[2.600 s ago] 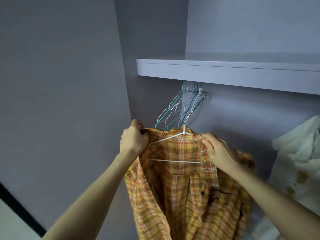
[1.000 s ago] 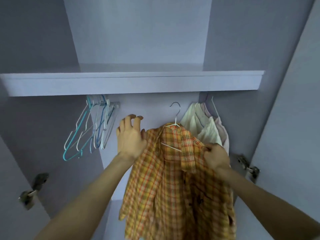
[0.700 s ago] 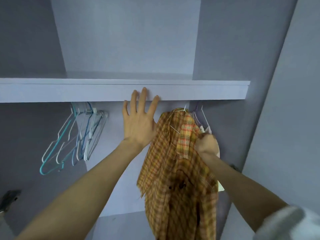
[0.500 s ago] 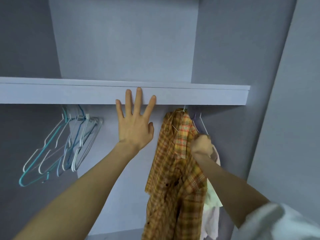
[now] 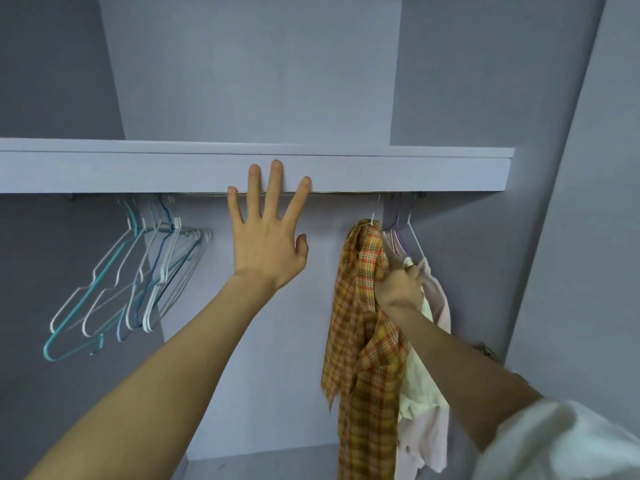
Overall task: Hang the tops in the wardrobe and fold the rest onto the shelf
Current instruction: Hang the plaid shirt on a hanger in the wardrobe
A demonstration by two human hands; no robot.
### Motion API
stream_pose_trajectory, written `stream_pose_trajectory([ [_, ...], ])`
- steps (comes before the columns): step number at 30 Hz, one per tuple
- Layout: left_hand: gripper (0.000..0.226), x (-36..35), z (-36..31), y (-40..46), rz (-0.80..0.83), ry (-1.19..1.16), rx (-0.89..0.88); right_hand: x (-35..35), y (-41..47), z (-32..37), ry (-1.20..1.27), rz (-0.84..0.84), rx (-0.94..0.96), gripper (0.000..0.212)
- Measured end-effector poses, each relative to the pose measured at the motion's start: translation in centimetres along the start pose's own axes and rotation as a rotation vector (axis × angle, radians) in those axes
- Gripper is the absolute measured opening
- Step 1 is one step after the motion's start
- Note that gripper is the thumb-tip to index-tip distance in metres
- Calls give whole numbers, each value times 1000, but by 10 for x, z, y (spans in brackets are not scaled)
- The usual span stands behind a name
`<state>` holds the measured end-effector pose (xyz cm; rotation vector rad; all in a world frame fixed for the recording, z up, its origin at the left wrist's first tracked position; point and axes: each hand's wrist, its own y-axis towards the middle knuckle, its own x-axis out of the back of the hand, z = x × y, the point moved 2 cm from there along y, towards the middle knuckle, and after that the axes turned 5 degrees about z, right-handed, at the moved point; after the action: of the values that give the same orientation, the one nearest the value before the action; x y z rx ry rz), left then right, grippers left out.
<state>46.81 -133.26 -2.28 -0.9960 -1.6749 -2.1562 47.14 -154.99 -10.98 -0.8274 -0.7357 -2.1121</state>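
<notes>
Head view: the plaid shirt [image 5: 363, 327] hangs right of centre in the frame, its long axis running straight down from a white hanger hook [image 5: 373, 218] that reaches up under the shelf [image 5: 433, 174]. The right hand [image 5: 398, 291] is the nearer one, fingers curled into the cloth near the collar, touching it. The left hand [image 5: 268, 237] is well apart at centre frame, fingers spread wide, tips over the shelf edge. Empty hangers [image 5: 138, 271] hang at the left

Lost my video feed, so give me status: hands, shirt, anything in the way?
Left hand open, fingers spread before the shelf. Right hand grips plaid shirt, hanging beside pale tops. Empty hangers off left, nothing blocking.
</notes>
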Motion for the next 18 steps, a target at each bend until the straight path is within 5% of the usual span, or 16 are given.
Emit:
stream_pose_trajectory([
  [6, 71, 4, 9, -51, 193, -135, 34, 7, -64, 6, -149, -1, 416, 51],
  [12, 55, 16, 46, -140, 399, -301, 305, -19, -135, 33, 66, 609, 554, 31],
  [18, 42, 57, 96, -249, 497, -255, 643, -70, -214, 86, 113, 936, 769, 27],
])
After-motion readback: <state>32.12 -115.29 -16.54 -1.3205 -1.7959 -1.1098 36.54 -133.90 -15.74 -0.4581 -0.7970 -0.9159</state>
